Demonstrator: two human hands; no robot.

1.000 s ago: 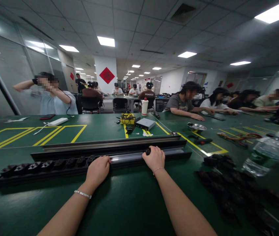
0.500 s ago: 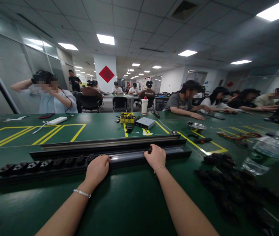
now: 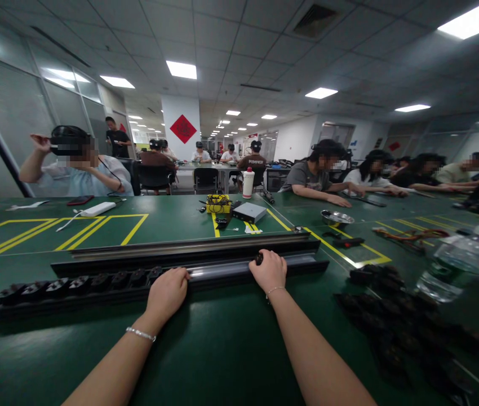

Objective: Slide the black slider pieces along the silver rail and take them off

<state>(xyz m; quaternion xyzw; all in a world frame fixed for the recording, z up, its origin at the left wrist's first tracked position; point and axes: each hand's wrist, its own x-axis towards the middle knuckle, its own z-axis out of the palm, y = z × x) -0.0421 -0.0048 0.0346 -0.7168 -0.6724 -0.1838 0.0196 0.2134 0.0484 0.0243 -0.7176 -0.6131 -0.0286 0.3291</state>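
Channel [image 3: 222, 281] filled with modules [image 3: 99, 282] leftward, unfilled rightward; black piece [image 3: 258, 259] pinched by right hand [image 3: 270, 272]; left hand [image 3: 167, 292]: fingers' hold cannot be told.

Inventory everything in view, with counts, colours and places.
Table: one, green, foreground
Channel: one, black, front
Modules: about eight, black, channel's left half
Round part: one, black, channel's right half
Rear rail: one, metallic, behind channel
Loose parts: heap, black, right
Bottle: one, clear, right
Wires: bundle, multicoloured, right
Bowl: one, silver, right
Box: one, grey, centre
Cable-wrapped item: one, yellow, beside box
Tumbler: one, white, behind box
Power strip: one, white, left
Sign: one, red, pillar
People: several, mixed clothing, beyond
Left grip: one, bare, at channel
Right grip: one, bare, on round part
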